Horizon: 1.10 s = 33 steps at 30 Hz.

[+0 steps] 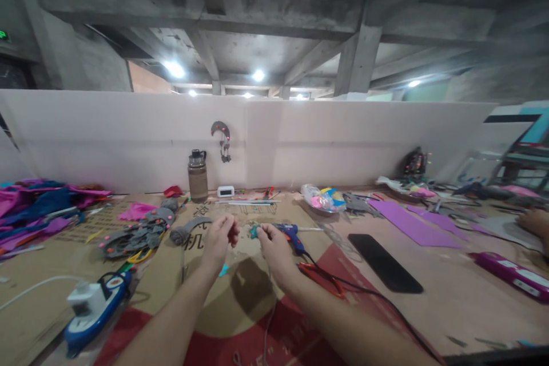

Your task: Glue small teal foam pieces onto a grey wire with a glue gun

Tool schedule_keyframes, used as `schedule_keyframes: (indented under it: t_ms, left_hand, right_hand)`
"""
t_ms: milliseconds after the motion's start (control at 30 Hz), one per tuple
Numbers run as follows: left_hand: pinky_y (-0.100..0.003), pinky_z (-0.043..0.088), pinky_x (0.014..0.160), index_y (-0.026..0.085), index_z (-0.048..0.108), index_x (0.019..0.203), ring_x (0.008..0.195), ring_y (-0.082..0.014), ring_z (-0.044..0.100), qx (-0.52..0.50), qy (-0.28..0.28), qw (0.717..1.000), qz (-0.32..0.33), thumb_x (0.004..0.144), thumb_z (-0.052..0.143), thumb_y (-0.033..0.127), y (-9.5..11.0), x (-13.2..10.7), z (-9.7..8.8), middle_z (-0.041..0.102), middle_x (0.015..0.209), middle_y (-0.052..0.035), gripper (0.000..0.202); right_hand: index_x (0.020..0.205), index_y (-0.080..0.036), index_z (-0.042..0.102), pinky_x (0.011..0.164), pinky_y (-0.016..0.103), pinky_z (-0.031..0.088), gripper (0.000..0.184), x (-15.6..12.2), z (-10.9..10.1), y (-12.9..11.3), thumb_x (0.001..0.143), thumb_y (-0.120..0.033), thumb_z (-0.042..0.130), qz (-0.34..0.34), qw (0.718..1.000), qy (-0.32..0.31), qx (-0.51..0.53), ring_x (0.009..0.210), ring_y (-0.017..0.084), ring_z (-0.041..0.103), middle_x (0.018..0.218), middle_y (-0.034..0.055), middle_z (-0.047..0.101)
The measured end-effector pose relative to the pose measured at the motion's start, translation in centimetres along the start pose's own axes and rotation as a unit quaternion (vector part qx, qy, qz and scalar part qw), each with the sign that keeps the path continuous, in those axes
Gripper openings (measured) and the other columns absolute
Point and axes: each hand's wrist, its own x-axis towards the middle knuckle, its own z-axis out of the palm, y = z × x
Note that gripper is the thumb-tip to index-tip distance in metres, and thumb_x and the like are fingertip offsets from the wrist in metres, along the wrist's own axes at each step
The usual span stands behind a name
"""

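Note:
My right hand [274, 246] pinches a small teal piece [254, 232], perhaps felt or foam, between thumb and fingertips. To its left, my left hand [222, 235] is raised over the cardboard with its fingers curled together. Whatever it may hold is too small to make out. A blue glue gun [292, 235] lies just beyond my right hand, its black cord trailing toward the front right. Beside my left hand rests a curved grey felt piece [184, 231]. A small bright blue scrap [223, 270] lies on the cardboard [206, 297] below my hands.
Left are a blue power strip [100, 311], grey felt with pink dots [141, 231] and a fabric heap [43, 211]. A bottle [198, 176] stands by the partition. Right are a phone [385, 263], red-handled scissors [323, 279], purple sheets [412, 223] and another person's hand [534, 222].

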Motion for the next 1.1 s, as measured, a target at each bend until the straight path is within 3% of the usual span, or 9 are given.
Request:
schedule_keyframes:
  t_ms: [200,400,533,600,700,800,867,967,1100]
  left_hand:
    - [-0.021,0.024,0.037,0.019,0.041,0.051,0.034,-0.0075,0.035,0.098,0.011,0.995,-0.017,0.075,0.050,0.044,-1.0,-0.3,-0.2,0.038,0.042,0.0055,0.036]
    - [-0.020,0.031,0.040,0.017,0.054,0.066,0.041,-0.0088,0.043,0.114,0.008,0.993,-0.030,0.076,0.047,0.042,-1.6,0.2,0.1,0.048,0.049,0.0029,0.028]
    - [-0.020,0.035,0.041,0.015,0.060,0.081,0.047,-0.0082,0.048,0.123,0.003,0.992,-0.032,0.067,0.051,0.025,-1.8,0.4,0.3,0.061,0.071,-0.0018,0.020]
    - [-0.019,0.035,0.041,0.014,0.061,0.079,0.046,-0.0073,0.047,0.119,0.003,0.992,-0.038,0.064,0.049,0.020,-1.8,0.3,0.4,0.061,0.070,-0.0015,0.021]
    - [-0.019,0.033,0.039,0.014,0.062,0.082,0.041,-0.0062,0.044,0.092,-0.006,0.994,-0.052,0.068,0.049,0.024,-1.3,0.0,0.4,0.056,0.062,0.0010,0.022]
    - [-0.019,0.028,0.035,0.016,0.059,0.096,0.036,-0.0071,0.041,0.087,-0.030,0.993,-0.076,0.076,0.047,0.041,-0.9,-0.4,0.6,0.054,0.057,0.0025,0.035]
    - [-0.020,0.027,0.035,0.015,0.061,0.090,0.035,-0.0076,0.040,0.116,-0.048,0.989,-0.083,0.077,0.046,0.048,-0.7,-0.6,0.7,0.052,0.052,0.0025,0.039]
    - [-0.020,0.033,0.041,0.014,0.064,0.073,0.044,-0.0087,0.045,0.156,-0.069,0.983,-0.061,0.071,0.056,0.045,-0.6,-0.6,0.9,0.053,0.054,0.0007,0.032]
    - [-0.022,0.039,0.052,0.015,0.067,0.080,0.058,-0.0121,0.050,0.167,-0.084,0.982,-0.038,0.063,0.065,0.033,-0.3,-0.5,1.2,0.061,0.067,-0.0027,0.025]
  right_hand:
    - [0.065,-0.019,0.047,0.045,0.022,0.026,0.024,0.5,0.9,1.4,0.074,-0.041,0.047,-0.001,1.000,-0.003,0.012,0.044,0.009,0.030,0.047,-0.0071,0.035]
    - [0.065,-0.018,0.049,0.048,0.021,0.028,0.026,0.4,0.2,2.8,0.073,-0.042,0.048,0.002,1.000,-0.005,0.001,0.051,0.009,0.033,0.056,-0.0040,0.040]
    - [0.067,-0.018,0.049,0.047,0.021,0.028,0.026,0.1,-0.1,2.5,0.075,-0.042,0.048,0.009,1.000,-0.026,0.015,0.049,0.009,0.032,0.054,-0.0048,0.039]
    - [0.069,-0.018,0.049,0.045,0.021,0.026,0.025,0.1,-0.1,2.4,0.075,-0.043,0.048,0.019,0.999,-0.025,0.033,0.046,0.009,0.030,0.050,-0.0064,0.036]
    - [0.070,-0.018,0.049,0.043,0.021,0.025,0.025,0.2,-0.4,2.1,0.074,-0.042,0.048,0.027,0.998,-0.018,0.057,0.042,0.008,0.029,0.047,-0.0078,0.034]
    - [0.069,-0.019,0.047,0.042,0.021,0.024,0.025,0.3,-0.7,1.7,0.074,-0.043,0.050,0.029,0.997,-0.014,0.075,0.041,0.007,0.027,0.047,-0.0085,0.033]
    - [0.069,-0.019,0.046,0.042,0.021,0.023,0.026,0.3,-0.8,1.5,0.074,-0.044,0.051,0.030,0.996,-0.012,0.085,0.041,0.007,0.026,0.046,-0.0090,0.031]
    - [0.070,-0.019,0.046,0.042,0.021,0.023,0.024,0.1,-0.8,1.2,0.074,-0.043,0.050,0.030,0.996,-0.013,0.081,0.041,0.007,0.027,0.047,-0.0085,0.033]
    - [0.070,-0.019,0.048,0.043,0.022,0.024,0.023,-0.1,-0.8,0.8,0.074,-0.042,0.049,0.019,0.998,-0.012,0.054,0.044,0.008,0.029,0.048,-0.0072,0.036]
